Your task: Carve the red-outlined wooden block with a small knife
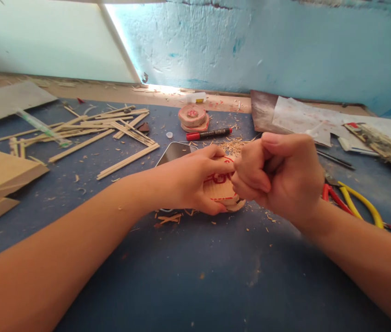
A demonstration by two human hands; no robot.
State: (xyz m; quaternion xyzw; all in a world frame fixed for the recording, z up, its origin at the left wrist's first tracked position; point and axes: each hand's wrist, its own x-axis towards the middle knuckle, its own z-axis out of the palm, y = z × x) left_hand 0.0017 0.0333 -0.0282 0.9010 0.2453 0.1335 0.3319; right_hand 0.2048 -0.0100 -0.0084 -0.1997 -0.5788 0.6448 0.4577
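My left hand (191,177) is wrapped around a small rounded wood block (220,190) with red marker lines drawn on its top, and presses it down at the middle of the table. Its thumb lies along the near side, its fingers over the far side. My right hand (281,173) is closed into a fist just to the right of the block and partly covers its right end. Whatever the fist may hold is hidden. A phone (172,154) lies partly under my left hand. Wood shavings (231,146) are heaped behind the block.
Behind are a carved round wood piece (192,117) and a red marker (209,134). Wooden sticks (126,161) and wood blocks (4,177) lie left. Yellow-handled pliers (364,200), red-handled pliers (337,199) and sandpaper (262,110) are at right, before a blue wall (285,50).
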